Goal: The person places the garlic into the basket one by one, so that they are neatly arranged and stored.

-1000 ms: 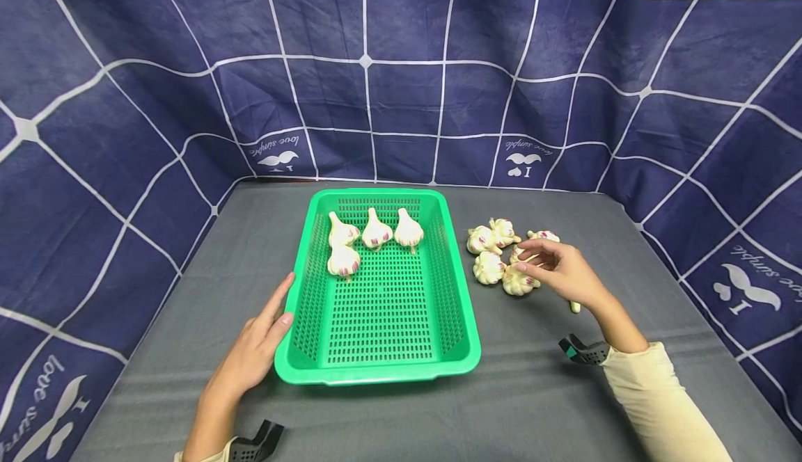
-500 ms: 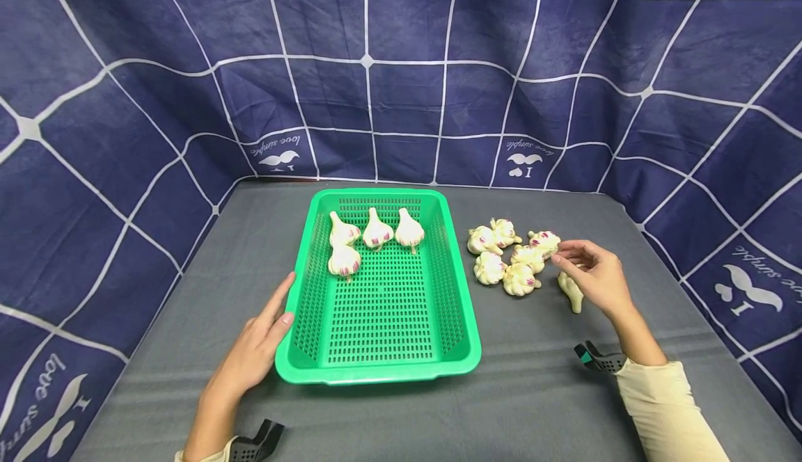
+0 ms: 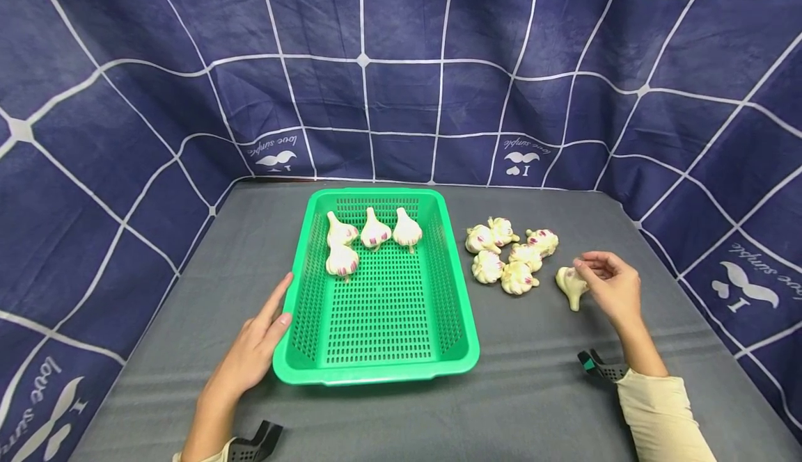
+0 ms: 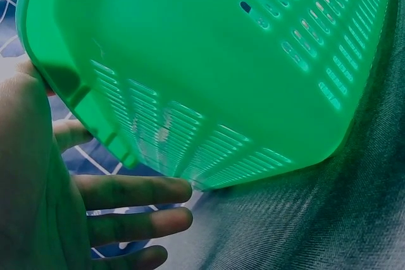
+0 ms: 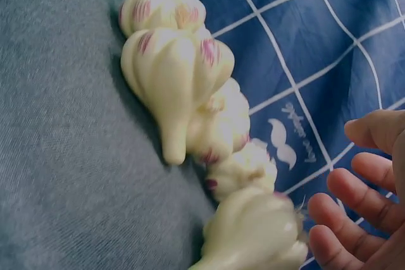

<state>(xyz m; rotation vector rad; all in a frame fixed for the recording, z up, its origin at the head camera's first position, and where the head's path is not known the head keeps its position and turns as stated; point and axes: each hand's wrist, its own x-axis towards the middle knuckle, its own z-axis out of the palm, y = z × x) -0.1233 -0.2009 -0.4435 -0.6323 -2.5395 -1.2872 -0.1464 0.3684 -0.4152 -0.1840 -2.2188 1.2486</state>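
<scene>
My left hand (image 3: 247, 351) rests at the left rim of a green plastic basket (image 3: 376, 376). In the left wrist view its fingers (image 4: 139, 192) extend straight beside the slotted basket wall (image 4: 158, 49). A lone garlic bulb (image 3: 570, 288) lies on the table at right, stem toward me. My right hand (image 3: 614, 288) is just right of this bulb, overlapping its edge in the head view. In the right wrist view the loosely bent fingers (image 5: 361, 197) are spread with nothing between them, beside the nearest garlic bulb (image 5: 256, 229).
Several garlic bulbs (image 3: 525, 257) lie clustered on the grey cloth (image 3: 526, 378) right of the basket. More white bulbs (image 3: 374, 231) sit inside the basket toward its far end. A blue checked curtain (image 3: 401, 93) surrounds the table's back and sides.
My right hand has moved right from over the garlic cluster to beside the lone bulb, leaving the cluster uncovered. The left hand and the basket have stayed put.
</scene>
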